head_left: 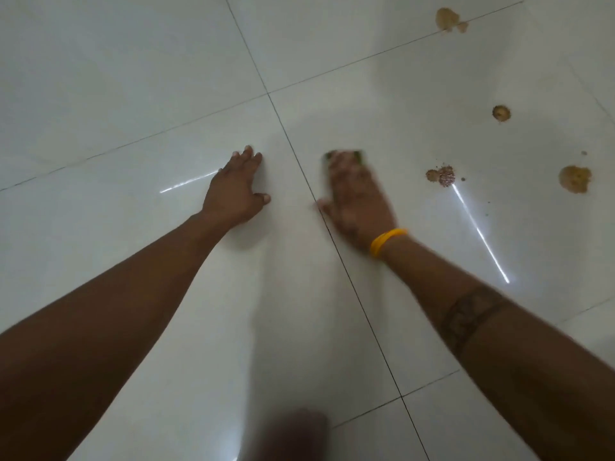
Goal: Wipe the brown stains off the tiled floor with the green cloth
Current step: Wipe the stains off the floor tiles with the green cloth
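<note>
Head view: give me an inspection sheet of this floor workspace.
Surface: white tiled floor, glossy, dark grout lines.
Job's things: green cloth under the right hand; four brown stains to its right, unwiped.
Clutter: small specks by the stains.
Hands: left hand flat on the tile, fingers spread; right hand presses the cloth, blurred; yellow wristband.
Cables: nothing seen.
Surroundings: nothing seen beyond the floor.

Glossy, smooth white tiled floor [133,78]; grainy brown stains [575,178].
</note>
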